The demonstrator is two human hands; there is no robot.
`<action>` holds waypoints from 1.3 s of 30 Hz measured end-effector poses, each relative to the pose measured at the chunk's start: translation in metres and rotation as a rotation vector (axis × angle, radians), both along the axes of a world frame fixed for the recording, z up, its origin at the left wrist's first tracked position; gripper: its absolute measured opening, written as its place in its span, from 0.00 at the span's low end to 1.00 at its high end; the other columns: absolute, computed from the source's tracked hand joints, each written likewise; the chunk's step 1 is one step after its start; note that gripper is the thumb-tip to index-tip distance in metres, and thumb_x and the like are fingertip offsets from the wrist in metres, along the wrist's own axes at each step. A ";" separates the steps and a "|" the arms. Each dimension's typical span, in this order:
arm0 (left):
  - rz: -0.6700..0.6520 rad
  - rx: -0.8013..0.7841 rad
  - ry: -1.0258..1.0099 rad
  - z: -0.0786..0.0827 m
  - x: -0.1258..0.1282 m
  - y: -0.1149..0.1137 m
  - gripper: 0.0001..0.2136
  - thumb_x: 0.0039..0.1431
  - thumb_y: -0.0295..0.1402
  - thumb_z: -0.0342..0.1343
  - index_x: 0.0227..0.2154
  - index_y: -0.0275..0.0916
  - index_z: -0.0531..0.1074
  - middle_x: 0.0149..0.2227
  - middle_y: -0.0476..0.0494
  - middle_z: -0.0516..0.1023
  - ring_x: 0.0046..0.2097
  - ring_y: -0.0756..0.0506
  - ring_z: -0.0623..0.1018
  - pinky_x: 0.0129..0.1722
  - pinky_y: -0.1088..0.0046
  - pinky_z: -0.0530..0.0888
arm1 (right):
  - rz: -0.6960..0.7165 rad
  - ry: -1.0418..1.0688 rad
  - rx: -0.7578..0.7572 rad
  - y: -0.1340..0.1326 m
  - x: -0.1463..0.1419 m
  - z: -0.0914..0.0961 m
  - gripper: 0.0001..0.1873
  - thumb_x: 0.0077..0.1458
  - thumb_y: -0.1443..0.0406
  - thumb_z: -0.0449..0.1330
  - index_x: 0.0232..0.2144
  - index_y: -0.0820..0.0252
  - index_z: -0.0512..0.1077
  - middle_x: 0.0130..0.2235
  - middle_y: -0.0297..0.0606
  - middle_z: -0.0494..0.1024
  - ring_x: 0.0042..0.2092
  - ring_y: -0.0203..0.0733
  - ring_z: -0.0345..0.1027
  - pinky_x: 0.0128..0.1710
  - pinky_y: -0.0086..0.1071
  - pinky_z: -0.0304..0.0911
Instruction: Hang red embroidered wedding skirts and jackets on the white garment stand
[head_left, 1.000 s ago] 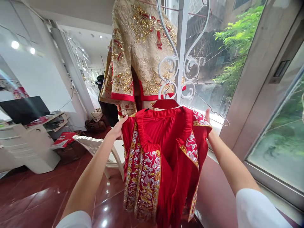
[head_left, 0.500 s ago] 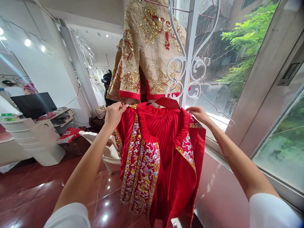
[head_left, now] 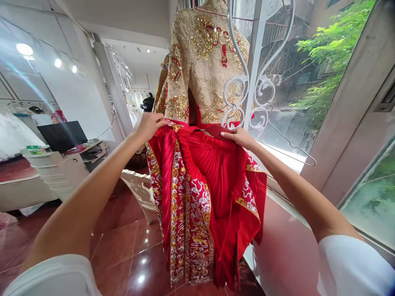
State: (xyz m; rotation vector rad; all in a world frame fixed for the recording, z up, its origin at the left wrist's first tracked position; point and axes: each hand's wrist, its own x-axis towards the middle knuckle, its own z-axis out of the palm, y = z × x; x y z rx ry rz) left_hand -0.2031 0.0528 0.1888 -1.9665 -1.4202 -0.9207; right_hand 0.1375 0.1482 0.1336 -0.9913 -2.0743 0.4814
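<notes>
A red skirt (head_left: 226, 176) with pleats, a gathered waistband and gold-and-silver embroidered panels (head_left: 197, 222) hangs spread before me. At its upper left edge, my left hand (head_left: 152, 124) pinches the waistband between thumb and fingers. My right hand (head_left: 240, 136) is closed on the top edge at the right, thumb against a dark red flap (head_left: 216, 130). Just behind and above the skirt hangs a cream jacket (head_left: 203, 74) with gold beading, red trim and a red tassel.
A white scrolled metal stand (head_left: 253, 65) rises beside the jacket, with a bare wire hanger (head_left: 293, 148) on it. The window is to the right. A white plastic chair (head_left: 138, 191), drawers (head_left: 52, 170) and a black monitor (head_left: 63, 135) stand to the left.
My right hand has moved inward along the waistband to the left, and the skirt's right side has folded in. My left hand has risen slightly, and the view has turned left.
</notes>
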 end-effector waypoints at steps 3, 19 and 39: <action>0.061 0.070 0.177 0.013 -0.008 -0.002 0.20 0.61 0.44 0.45 0.16 0.39 0.56 0.20 0.50 0.58 0.24 0.50 0.60 0.28 0.71 0.55 | 0.073 -0.010 -0.062 -0.005 -0.001 0.006 0.28 0.43 0.43 0.60 0.14 0.59 0.59 0.16 0.29 0.56 0.21 0.30 0.47 0.22 0.30 0.43; 0.217 -0.098 0.314 -0.032 0.028 -0.003 0.14 0.64 0.39 0.40 0.36 0.38 0.68 0.35 0.41 0.75 0.35 0.45 0.74 0.32 0.73 0.64 | 0.179 0.062 -0.078 -0.008 -0.005 0.027 0.30 0.36 0.47 0.67 0.14 0.58 0.54 0.15 0.24 0.50 0.19 0.26 0.43 0.18 0.27 0.39; 0.338 -0.034 -0.453 -0.149 0.137 0.021 0.38 0.47 0.35 0.60 0.60 0.34 0.48 0.62 0.22 0.51 0.63 0.29 0.55 0.56 0.48 0.60 | 0.213 -0.114 -0.389 -0.018 0.006 0.043 0.18 0.40 0.57 0.70 0.19 0.60 0.66 0.16 0.33 0.68 0.16 0.29 0.56 0.12 0.24 0.51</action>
